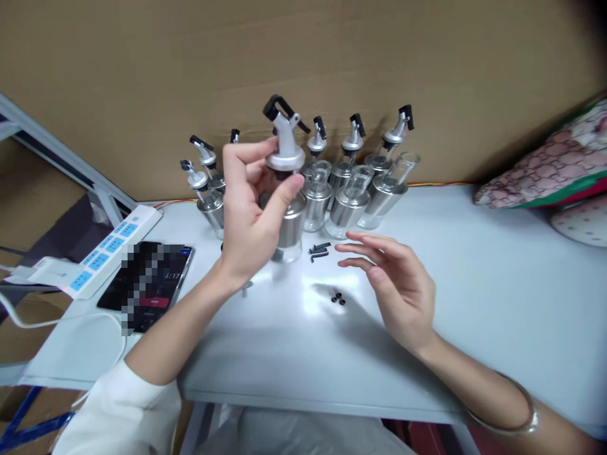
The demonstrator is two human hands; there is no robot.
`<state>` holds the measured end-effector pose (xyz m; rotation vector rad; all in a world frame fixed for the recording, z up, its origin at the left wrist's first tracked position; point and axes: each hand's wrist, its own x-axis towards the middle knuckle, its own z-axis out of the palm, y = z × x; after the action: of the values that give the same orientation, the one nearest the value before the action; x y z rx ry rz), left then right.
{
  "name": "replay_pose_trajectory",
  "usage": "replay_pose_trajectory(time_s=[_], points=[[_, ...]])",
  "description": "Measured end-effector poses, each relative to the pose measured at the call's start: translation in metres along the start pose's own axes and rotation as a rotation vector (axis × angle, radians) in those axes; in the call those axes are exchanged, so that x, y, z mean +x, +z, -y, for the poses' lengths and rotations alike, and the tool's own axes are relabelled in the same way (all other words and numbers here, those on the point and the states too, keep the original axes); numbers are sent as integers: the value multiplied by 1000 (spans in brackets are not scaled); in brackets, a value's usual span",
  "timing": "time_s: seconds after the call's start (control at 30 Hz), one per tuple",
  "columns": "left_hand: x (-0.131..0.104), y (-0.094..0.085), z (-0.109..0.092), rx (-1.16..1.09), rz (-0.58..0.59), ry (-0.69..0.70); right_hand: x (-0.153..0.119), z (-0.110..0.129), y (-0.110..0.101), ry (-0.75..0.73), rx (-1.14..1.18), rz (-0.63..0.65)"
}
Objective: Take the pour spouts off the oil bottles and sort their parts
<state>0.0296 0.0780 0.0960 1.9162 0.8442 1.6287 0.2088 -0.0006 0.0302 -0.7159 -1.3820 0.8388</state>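
My left hand [253,208] grips an oil dispenser bottle [290,221] around its neck, just under the silver pour spout [287,145] with its black lever. The bottle has a steel band over glass and stands almost upright. Fingers spread, my right hand [403,284] hovers over the table and holds nothing. Below and left of it lie several small black rings [338,299]. Small black lever pieces [319,251] rest between the two hands. Behind, bottles with spouts [353,142] stand in a row, and a few in front have open glass necks [348,202].
On the left of the white table [497,303] are a power strip [111,246] with a white plug and a phone [161,287]. A patterned cushion [550,158] sits at the far right. A cardboard wall [427,57] rises behind the bottles.
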Motion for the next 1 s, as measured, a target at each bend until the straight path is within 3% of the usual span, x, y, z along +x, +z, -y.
replay_pose_trajectory(time_s=[0.17,0.3,0.47,0.83,0.93,1.0], points=[[14,3,40,86,-11,84,-3,-1,3,-33,-48,60],[11,12,65,87,-1,17,-4,0,3,-50,-79,77],[6,17,82,128,4,-65,-4,0,1,-70,-107,96],[0,20,98,130,-43,-43,-5,0,2,-132,-172,143],[-4,19,85,166,-29,18,-6,-1,1,-138,-199,129],[-9,8,67,209,-5,51,-7,-2,0,-143,-214,111]])
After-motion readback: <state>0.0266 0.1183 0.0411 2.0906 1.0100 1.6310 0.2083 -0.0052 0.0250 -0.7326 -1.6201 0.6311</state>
